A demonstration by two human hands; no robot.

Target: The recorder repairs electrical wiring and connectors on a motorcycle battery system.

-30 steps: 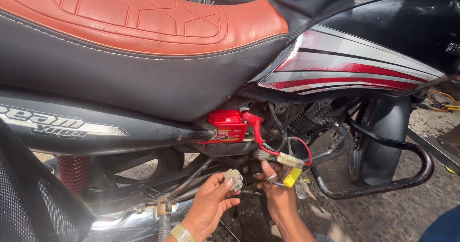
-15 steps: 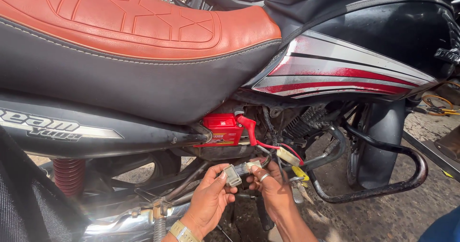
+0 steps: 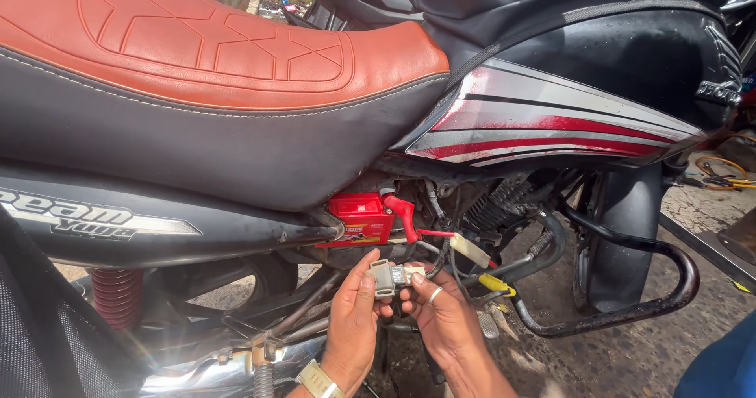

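Fingers of the left hand point(image 3: 353, 319) pinch a small grey plug point(image 3: 383, 278); thumb on top, fingertips under. Right hand point(image 3: 442, 315), ring on one finger, grips the mating end and its wires right beside it, so both hands are closed on the same connector, touching at lower centre of frame.

Change: a second ago the hands were apart, the left holding the plug lower and further left, the right down by the yellow tag point(image 3: 497, 284). Half a second ago they met. Now both sit higher, just under the red battery point(image 3: 357, 218), and the two halves look pushed together or nearly so; can't tell if fully seated.

Red cable point(image 3: 406, 215) from the battery runs down right. Seat point(image 3: 197, 44) fills upper left, crash guard point(image 3: 630, 288) at right.
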